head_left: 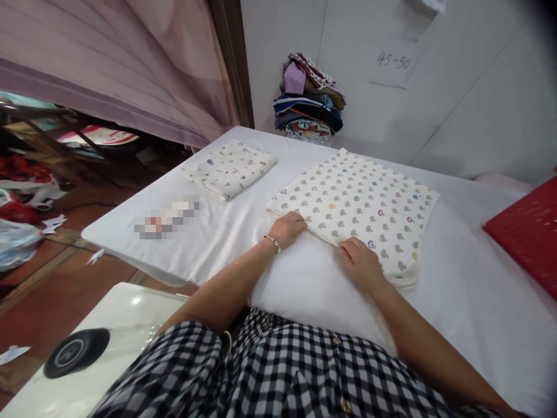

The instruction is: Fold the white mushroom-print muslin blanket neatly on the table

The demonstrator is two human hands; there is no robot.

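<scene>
A folded white cloth (pixel 357 203) with grey and coloured mushroom-like prints lies flat on the white-covered table (pixel 226 249). My left hand (pixel 288 230) is closed on its near edge, fingers bent over the fabric, with a bracelet at the wrist. Farther right along that same edge, my right hand (pixel 359 260) pinches the cloth between thumb and fingers. Both thumbs are partly hidden. A second folded cloth (pixel 232 169), white with small scattered prints, rests at the back left of the table, apart from my hands.
A blurred-out item (pixel 167 217) lies on the table's left side. Behind the table rises a stack of folded clothes (pixel 308 104) against the wall. A red object (pixel 531 226) stands at the right edge. Lower left is a white surface (pixel 130 307) with a black round part.
</scene>
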